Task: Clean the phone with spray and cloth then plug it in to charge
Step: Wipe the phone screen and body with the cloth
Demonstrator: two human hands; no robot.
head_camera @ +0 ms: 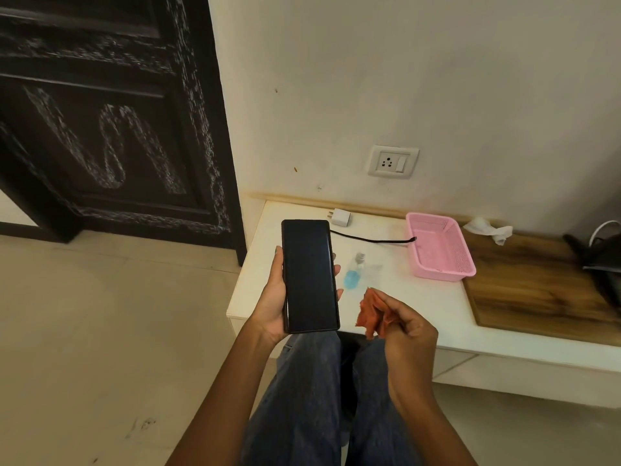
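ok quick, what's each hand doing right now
Left hand: closed around the phone, screen facing up.
Right hand: fingers closed on the bunched orange cloth.

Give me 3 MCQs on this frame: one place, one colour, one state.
1. Where is the spray bottle?
A. in the pink basket
B. standing on the white table
C. on the floor

2. What colour is the cloth?
A. orange
B. green
C. white

3. What state is the charger in?
A. plugged into the wall socket
B. held in the left hand
C. lying unplugged on the table

Answers:
1 B, it stands on the table between the phone and the basket.
2 A, the right hand bunches it.
3 C, the socket is empty; the left hand holds the phone.
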